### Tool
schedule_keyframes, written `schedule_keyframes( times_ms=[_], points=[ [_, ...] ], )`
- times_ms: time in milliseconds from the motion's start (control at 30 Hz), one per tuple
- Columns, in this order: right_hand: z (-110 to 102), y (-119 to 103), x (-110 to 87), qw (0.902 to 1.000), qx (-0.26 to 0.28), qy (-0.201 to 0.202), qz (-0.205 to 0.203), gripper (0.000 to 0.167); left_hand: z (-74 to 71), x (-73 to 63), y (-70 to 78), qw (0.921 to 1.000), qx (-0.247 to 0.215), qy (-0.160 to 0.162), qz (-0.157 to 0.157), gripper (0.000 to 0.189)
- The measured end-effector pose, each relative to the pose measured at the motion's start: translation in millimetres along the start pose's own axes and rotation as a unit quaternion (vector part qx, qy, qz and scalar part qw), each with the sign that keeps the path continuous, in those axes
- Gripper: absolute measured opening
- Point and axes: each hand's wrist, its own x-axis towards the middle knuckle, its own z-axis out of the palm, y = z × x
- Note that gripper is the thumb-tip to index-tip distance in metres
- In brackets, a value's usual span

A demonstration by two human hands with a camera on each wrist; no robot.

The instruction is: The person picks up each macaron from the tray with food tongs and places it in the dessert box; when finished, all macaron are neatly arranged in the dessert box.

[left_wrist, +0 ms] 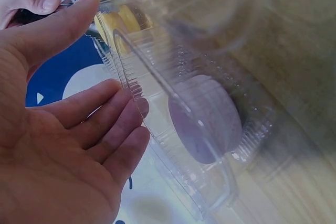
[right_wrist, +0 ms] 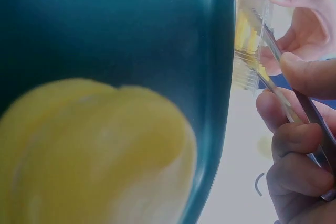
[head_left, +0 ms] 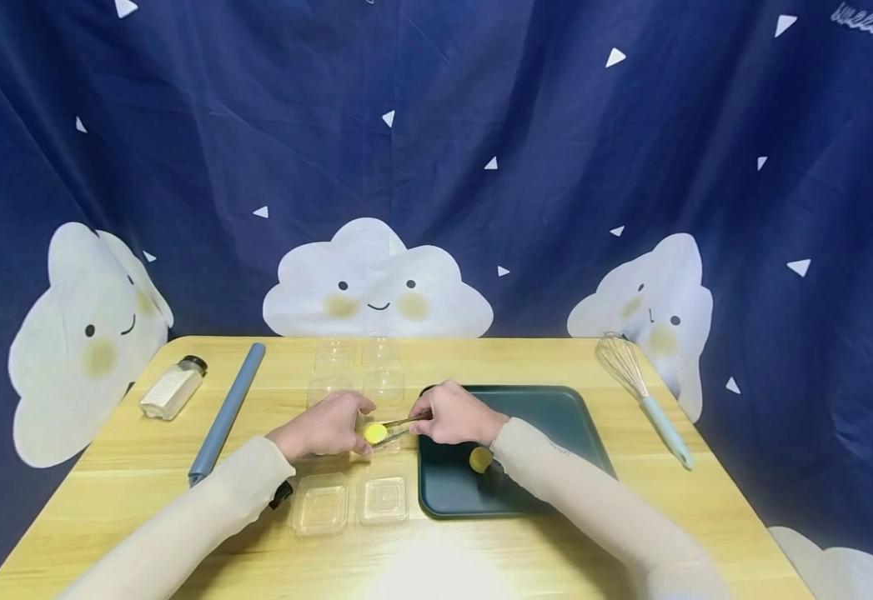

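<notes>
My right hand (head_left: pixel 454 414) grips a pair of metal tongs (head_left: pixel 398 427). Their tips reach to a yellow macaron (head_left: pixel 376 433) in a clear plastic box (left_wrist: pixel 128 72). Beside that box is my left hand (head_left: pixel 328 427), its fingers nearly straight and fingertips at the box's edge, thumb spread apart from them. A pale purple macaron (left_wrist: pixel 205 119) sits in another clear compartment nearer the left wrist camera. On the dark green tray (head_left: pixel 436 492) lies another yellow macaron (head_left: pixel 480 459), large at the bottom of the right wrist view and partly hidden by the right sleeve in the head view.
More clear boxes stand behind the hands, and box sections (head_left: pixel 320 507) lie in front. To the left are a blue-grey rolling pin (head_left: pixel 228 412) and a black-capped jar (head_left: pixel 174 388). A whisk (head_left: pixel 649 400) lies right of the tray. A dark blue curtain (head_left: pixel 436 167) hangs behind the table.
</notes>
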Motion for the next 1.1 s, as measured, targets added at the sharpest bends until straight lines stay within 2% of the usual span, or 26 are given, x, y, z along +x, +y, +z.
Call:
schedule_keyframes(
  times_ms=[333, 1100],
  points=[
    [-2, 1, 0.2, 0.9998, 0.005, -0.014, 0.009, 0.011, -0.6, -0.2, 1.3, 1.0000, 0.007, -0.001, -0.005, 0.076],
    [-18, 6, -7.4, 0.9998, -0.002, 0.018, -0.006, 0.016, 2.7, -2.8, 3.4, 0.9997, 0.025, 0.005, 0.001, 0.082]
  ],
)
